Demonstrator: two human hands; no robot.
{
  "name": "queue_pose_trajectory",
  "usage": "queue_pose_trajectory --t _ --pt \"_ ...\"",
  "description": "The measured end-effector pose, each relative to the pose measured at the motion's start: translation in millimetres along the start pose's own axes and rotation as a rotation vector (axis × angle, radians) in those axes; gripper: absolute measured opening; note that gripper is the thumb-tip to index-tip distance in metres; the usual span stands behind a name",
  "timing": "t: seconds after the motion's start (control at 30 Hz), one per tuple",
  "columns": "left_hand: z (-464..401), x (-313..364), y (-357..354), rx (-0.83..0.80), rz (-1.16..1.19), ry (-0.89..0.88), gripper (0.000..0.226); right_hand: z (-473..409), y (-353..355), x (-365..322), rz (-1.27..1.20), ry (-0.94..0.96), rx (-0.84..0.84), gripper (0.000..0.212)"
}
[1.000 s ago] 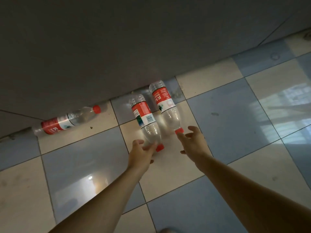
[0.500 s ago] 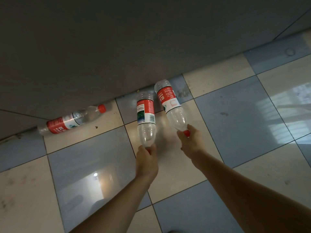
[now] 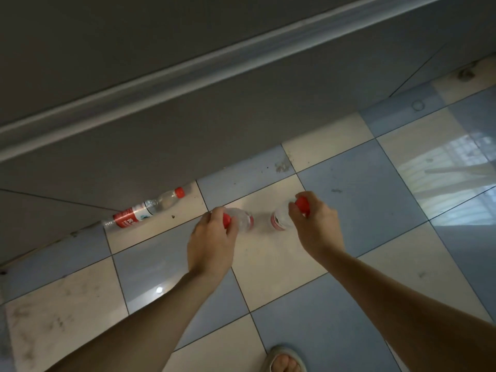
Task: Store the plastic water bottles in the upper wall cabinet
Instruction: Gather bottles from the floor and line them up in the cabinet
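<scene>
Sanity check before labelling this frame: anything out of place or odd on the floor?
Yes. One water bottle lies on its side on the tile floor, against the base of the grey cabinet front, not yet picked up. Dirt specks and smudges mark nearby tiles. The left hand and right hand each grip a bottle by the cap end.

Looks like a home kitchen: glossy blue-and-cream checkered floor tiles, grey base cabinet fronts under a pale counter edge, 1 slippered foot.
</scene>
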State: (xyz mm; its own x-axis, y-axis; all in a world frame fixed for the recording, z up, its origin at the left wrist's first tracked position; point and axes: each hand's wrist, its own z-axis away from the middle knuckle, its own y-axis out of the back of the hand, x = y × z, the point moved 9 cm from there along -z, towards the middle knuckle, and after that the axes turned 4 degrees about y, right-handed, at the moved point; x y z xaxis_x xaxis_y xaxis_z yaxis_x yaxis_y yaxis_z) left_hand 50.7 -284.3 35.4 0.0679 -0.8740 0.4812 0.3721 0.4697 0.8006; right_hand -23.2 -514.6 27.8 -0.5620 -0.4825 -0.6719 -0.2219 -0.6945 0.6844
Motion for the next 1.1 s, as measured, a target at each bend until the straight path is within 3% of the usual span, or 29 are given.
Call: queue_pose_trajectory --t 0.17,0.4,0.53,0.63,0.73,0.83,0.93,1.1 --pt "5.8 8.7 -9.9 -0.116 -0.155 -0.177 0.027 20.0 -4.4 15.6 0.084 -0.006 -0.09 0.022" --pt "20.0 -0.5 -19.2 -0.165 0.022 -0.187 0.031 28.8 -19.5 6.5 0.052 -0.046 -0.069 0.038" --pt "23.2 -8.6 -21.8 -0.244 0.029 -0.21 0.036 42.3 -18.3 11.8 0.139 -0.206 -0.051 0.077" --pt "16.7 -21.1 -17.6 -0.308 0.019 -0.212 0.049 57.0 -8.2 -4.1 0.349 -0.175 0.017 0.101" --pt "7.5 -40.1 -16.3 -0.377 -0.077 -0.24 0.069 71.5 -15.7 -48.3 0.365 0.087 0.072 0.088" --pt "-8.7 -71.0 -10.3 -0.353 -0.251 -0.253 0.071 87.8 -61.7 -82.8 0.288 0.316 -0.104 0.068" --pt "-35.8 -117.7 -5.4 -0.343 -0.385 -0.142 0.076 89.5 -98.2 -77.7 0.24 0.293 -0.185 0.057" --pt "-74.5 -170.1 -7.5 -0.266 -0.536 -0.17 0.088 83.8 -117.6 -60.9 0.087 0.258 -0.051 0.037"
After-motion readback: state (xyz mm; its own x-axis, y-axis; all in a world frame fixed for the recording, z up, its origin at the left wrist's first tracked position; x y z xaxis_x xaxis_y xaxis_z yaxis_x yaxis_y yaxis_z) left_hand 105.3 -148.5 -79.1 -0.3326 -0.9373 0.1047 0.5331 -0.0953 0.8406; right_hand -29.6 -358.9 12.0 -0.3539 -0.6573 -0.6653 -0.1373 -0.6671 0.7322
